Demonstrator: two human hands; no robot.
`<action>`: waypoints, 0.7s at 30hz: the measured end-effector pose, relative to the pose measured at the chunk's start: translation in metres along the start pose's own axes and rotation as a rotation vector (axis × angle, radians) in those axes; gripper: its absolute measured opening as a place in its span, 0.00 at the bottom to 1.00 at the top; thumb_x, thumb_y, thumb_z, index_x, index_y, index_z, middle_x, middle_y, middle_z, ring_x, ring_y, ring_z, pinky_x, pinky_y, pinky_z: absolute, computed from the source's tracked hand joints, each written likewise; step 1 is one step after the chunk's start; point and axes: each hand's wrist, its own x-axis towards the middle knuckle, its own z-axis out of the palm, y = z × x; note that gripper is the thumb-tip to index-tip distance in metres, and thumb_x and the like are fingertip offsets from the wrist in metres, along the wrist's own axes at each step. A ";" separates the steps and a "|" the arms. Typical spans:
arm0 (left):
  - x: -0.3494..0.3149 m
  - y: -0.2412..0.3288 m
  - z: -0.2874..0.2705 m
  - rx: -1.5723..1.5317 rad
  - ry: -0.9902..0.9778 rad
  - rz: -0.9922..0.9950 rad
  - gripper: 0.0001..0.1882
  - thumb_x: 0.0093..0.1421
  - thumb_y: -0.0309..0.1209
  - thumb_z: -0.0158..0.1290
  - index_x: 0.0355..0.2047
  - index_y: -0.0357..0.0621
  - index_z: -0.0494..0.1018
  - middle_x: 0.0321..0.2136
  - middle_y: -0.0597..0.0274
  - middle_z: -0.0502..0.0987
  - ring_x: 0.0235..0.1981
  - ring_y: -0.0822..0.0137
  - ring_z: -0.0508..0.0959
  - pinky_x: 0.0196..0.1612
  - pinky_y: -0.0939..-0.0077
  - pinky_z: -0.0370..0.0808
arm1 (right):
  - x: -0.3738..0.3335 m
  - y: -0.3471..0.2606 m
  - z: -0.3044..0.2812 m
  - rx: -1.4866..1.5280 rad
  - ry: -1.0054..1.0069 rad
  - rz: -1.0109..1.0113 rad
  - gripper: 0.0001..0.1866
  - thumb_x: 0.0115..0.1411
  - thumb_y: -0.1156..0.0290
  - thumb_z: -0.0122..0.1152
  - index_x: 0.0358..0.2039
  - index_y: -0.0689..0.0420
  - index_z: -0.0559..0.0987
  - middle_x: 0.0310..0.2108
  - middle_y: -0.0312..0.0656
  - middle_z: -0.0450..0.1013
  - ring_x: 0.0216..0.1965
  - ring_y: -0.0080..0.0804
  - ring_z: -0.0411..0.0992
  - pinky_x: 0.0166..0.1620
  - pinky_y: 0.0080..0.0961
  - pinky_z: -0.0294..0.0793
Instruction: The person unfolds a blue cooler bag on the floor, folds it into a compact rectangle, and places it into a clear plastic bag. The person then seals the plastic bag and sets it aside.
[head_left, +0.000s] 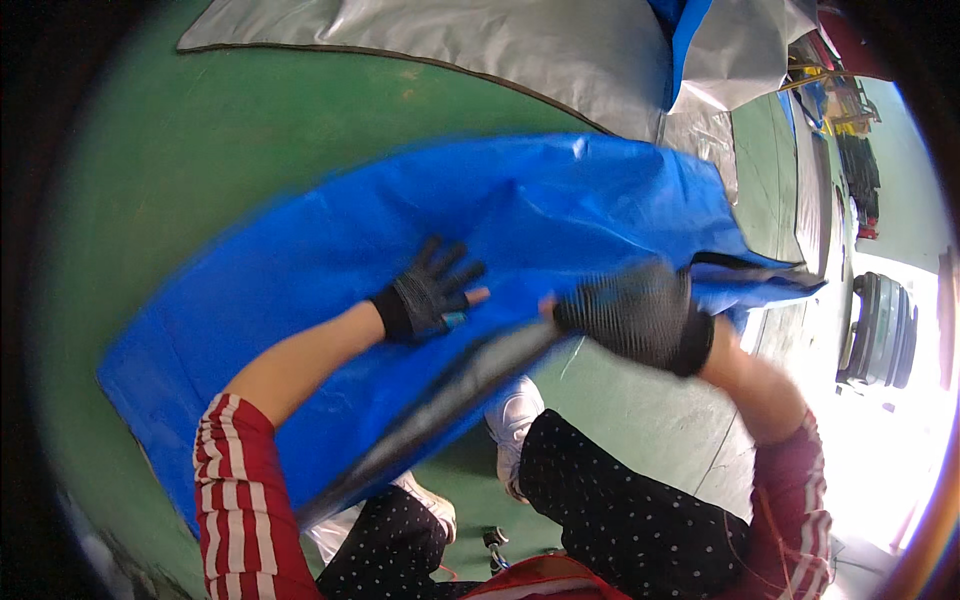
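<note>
A large blue tarpaulin (pixel 420 230) lies spread over the green floor (pixel 180 140), its near edge lifted and folded so that a grey underside shows as a dark strip running down toward the person's knees. The left hand (pixel 425 295), in a black fingerless glove, rests flat on top of the sheet, fingers (pixel 440 260) spread wide and holding nothing. The right hand (pixel 635 315), also gloved in black, is closed around the raised edge of the sheet, just to the right of the left hand's fingers; motion blur hides how tightly it is pinched. Both sleeves are red with white stripes.

Below the fingers, dark dotted trousers and a white shoe (pixel 515 420) stand on the floor beside the tarpaulin's hanging fold. Beyond the fingers, past the far side of the blue sheet, a wide silver-grey sheet (pixel 480 40) lies on the floor, with a blue and white bundle (pixel 720 50) at its right end. Far to the right, in bright daylight, sits a dark vehicle (pixel 880 335).
</note>
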 end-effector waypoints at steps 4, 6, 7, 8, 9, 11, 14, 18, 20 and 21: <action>-0.026 0.078 0.025 -0.171 -0.115 0.133 0.28 0.56 0.43 0.51 0.59 0.61 0.63 0.61 0.54 0.62 0.62 0.49 0.60 0.64 0.48 0.53 | 0.070 0.106 0.010 0.078 -0.504 0.135 0.17 0.59 0.61 0.57 0.47 0.54 0.78 0.39 0.49 0.76 0.41 0.45 0.74 0.44 0.38 0.74; -0.055 0.105 0.032 -0.235 -0.164 0.157 0.29 0.56 0.42 0.51 0.59 0.62 0.63 0.61 0.54 0.61 0.63 0.50 0.60 0.64 0.49 0.53 | 0.085 0.144 0.057 0.045 -0.824 0.367 0.23 0.57 0.55 0.58 0.48 0.56 0.77 0.46 0.53 0.73 0.45 0.52 0.72 0.50 0.42 0.70; -0.071 0.112 0.034 -0.266 -0.194 0.156 0.29 0.56 0.41 0.51 0.59 0.62 0.63 0.61 0.54 0.61 0.63 0.50 0.60 0.64 0.49 0.53 | 0.079 0.157 0.078 0.071 -0.832 0.386 0.24 0.57 0.52 0.57 0.48 0.55 0.76 0.47 0.54 0.72 0.48 0.52 0.71 0.52 0.43 0.69; -0.089 0.119 0.035 -0.293 -0.231 0.148 0.29 0.56 0.41 0.51 0.59 0.62 0.62 0.61 0.54 0.61 0.63 0.50 0.60 0.64 0.50 0.53 | 0.070 0.171 0.092 0.016 -0.939 0.500 0.26 0.57 0.49 0.56 0.49 0.55 0.76 0.48 0.55 0.72 0.50 0.53 0.69 0.54 0.44 0.67; -0.110 0.123 0.036 -0.327 -0.276 0.120 0.29 0.56 0.40 0.51 0.59 0.62 0.62 0.61 0.54 0.61 0.63 0.50 0.59 0.64 0.50 0.54 | 0.061 0.182 0.103 0.075 -0.891 0.473 0.27 0.57 0.48 0.55 0.50 0.55 0.76 0.49 0.55 0.71 0.51 0.53 0.69 0.55 0.44 0.66; -0.160 0.130 0.032 -0.379 -0.384 0.062 0.29 0.56 0.40 0.52 0.60 0.63 0.62 0.62 0.54 0.60 0.63 0.51 0.59 0.64 0.51 0.54 | 0.048 0.201 0.116 0.100 -0.944 0.507 0.30 0.57 0.45 0.53 0.51 0.54 0.75 0.50 0.56 0.70 0.52 0.54 0.67 0.56 0.45 0.64; -0.264 0.133 0.009 -0.456 -0.620 -0.108 0.30 0.55 0.38 0.52 0.60 0.63 0.61 0.62 0.55 0.60 0.63 0.51 0.59 0.64 0.52 0.54 | 0.036 0.212 0.120 -0.075 -0.978 0.504 0.31 0.57 0.43 0.52 0.51 0.54 0.74 0.49 0.56 0.70 0.52 0.54 0.67 0.56 0.45 0.65; -0.436 0.143 -0.060 -0.539 -0.971 -0.432 0.31 0.55 0.36 0.52 0.60 0.64 0.61 0.63 0.55 0.59 0.63 0.52 0.59 0.64 0.53 0.54 | 0.035 0.211 0.124 -0.045 -0.892 0.533 0.30 0.57 0.45 0.52 0.50 0.55 0.75 0.50 0.57 0.70 0.51 0.54 0.68 0.56 0.45 0.65; -0.517 0.150 -0.101 -0.540 -1.121 -0.592 0.31 0.55 0.35 0.52 0.60 0.65 0.60 0.63 0.55 0.59 0.64 0.52 0.58 0.64 0.54 0.55 | 0.036 0.211 0.132 -0.066 -0.945 0.596 0.30 0.56 0.46 0.53 0.49 0.57 0.75 0.49 0.57 0.70 0.51 0.53 0.68 0.55 0.44 0.65; -0.551 0.157 -0.117 -0.539 -1.182 -0.665 0.31 0.55 0.35 0.52 0.61 0.65 0.60 0.63 0.55 0.58 0.64 0.53 0.58 0.64 0.54 0.55 | 0.035 0.211 0.137 -0.195 -0.954 0.645 0.30 0.55 0.46 0.55 0.49 0.58 0.75 0.49 0.57 0.70 0.51 0.53 0.69 0.55 0.43 0.66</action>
